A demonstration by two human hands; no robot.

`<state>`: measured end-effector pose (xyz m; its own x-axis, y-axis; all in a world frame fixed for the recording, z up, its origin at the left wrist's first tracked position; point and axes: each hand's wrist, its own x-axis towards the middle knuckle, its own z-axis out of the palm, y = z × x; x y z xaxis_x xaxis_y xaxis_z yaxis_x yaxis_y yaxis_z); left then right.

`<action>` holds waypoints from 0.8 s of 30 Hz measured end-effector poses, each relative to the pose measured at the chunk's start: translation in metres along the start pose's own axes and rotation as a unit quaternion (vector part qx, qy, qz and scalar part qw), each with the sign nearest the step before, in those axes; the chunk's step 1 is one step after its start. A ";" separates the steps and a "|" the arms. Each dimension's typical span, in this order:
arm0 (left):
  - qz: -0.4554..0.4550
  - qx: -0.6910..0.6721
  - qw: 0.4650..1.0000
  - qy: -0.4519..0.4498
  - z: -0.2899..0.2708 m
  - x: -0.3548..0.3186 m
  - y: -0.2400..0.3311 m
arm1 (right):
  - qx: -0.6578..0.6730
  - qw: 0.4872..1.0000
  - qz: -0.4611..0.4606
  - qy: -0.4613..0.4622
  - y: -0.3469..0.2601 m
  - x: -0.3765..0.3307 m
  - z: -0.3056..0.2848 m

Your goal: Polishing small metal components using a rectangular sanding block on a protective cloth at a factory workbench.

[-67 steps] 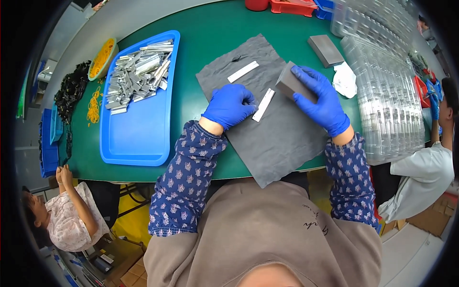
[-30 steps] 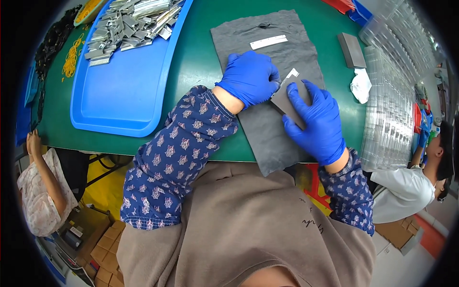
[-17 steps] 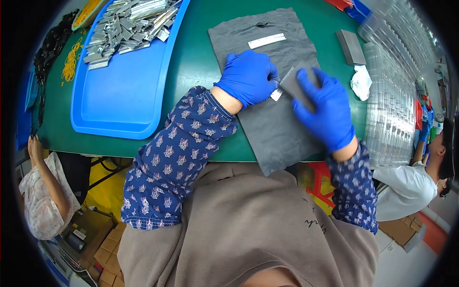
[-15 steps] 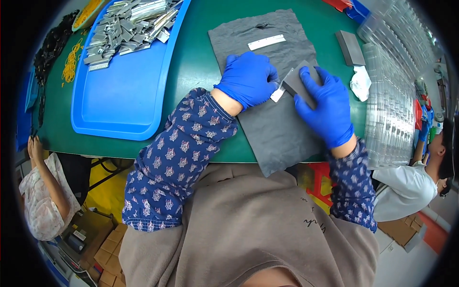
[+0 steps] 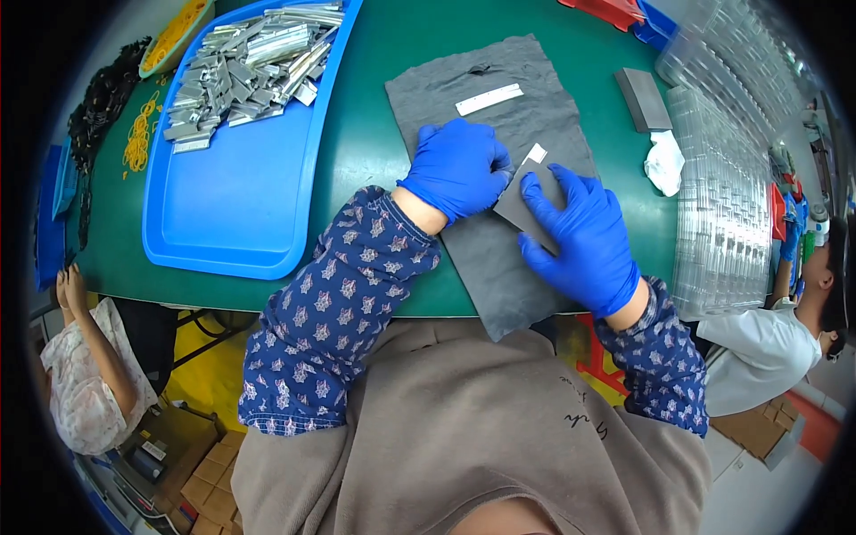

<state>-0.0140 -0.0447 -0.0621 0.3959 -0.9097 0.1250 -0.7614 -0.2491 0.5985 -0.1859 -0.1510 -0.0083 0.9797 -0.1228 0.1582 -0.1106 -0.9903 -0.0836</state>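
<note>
Green work table (image 5: pixel 374 160), yellow floor (image 5: pixel 214 374) below, cardboard boxes (image 5: pixel 201 477)

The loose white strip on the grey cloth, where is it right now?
In the head view the white strip lies at the far end of the grey cloth, beyond the left hand, apart from both hands.

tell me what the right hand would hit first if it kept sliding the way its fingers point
The right hand points up and left across the grey cloth. First in that line is probably the small white strip at its fingertips, with the left hand right beside it.
</note>
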 end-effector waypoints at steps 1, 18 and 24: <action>0.003 0.003 1.000 0.001 -0.002 0.001 0.000 | 0.018 1.000 -0.018 -0.009 0.001 0.000 -0.002; -0.018 -0.025 0.999 -0.033 -0.001 0.003 -0.001 | -0.015 0.997 0.068 0.032 0.008 0.002 0.007; -0.021 -0.025 0.999 -0.043 -0.006 0.002 0.000 | 0.004 0.996 0.082 0.027 0.049 0.023 0.009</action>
<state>-0.0102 -0.0448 -0.0569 0.3790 -0.9248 0.0324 -0.7181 -0.2718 0.6407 -0.1672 -0.2021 -0.0173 0.9379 -0.2869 0.1948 -0.2673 -0.9560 -0.1214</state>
